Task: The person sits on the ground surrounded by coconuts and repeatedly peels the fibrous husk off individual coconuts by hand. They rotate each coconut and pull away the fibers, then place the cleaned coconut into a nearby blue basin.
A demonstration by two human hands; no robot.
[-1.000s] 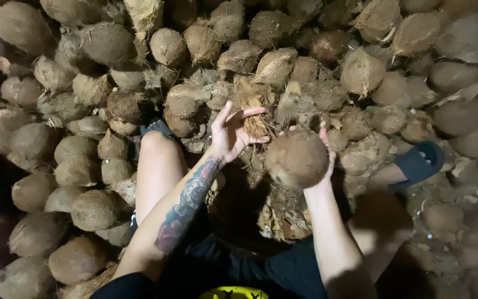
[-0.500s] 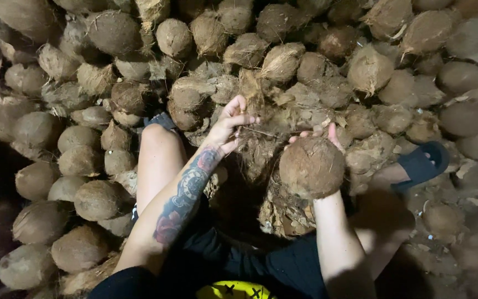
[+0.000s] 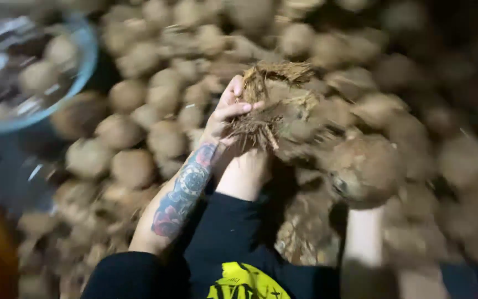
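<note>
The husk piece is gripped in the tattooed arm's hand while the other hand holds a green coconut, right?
Not quite. In the head view the left hand does grip the fibrous husk piece, but the coconut held by the right hand is brown, not green.

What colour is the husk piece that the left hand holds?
The husk piece in the left hand is dry brown with paler tan fibres, seen in the head view.

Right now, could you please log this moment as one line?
left hand: gripping husk piece | right hand: hidden under coconut, holding it up | around: coconut pile | view: blurred
</note>
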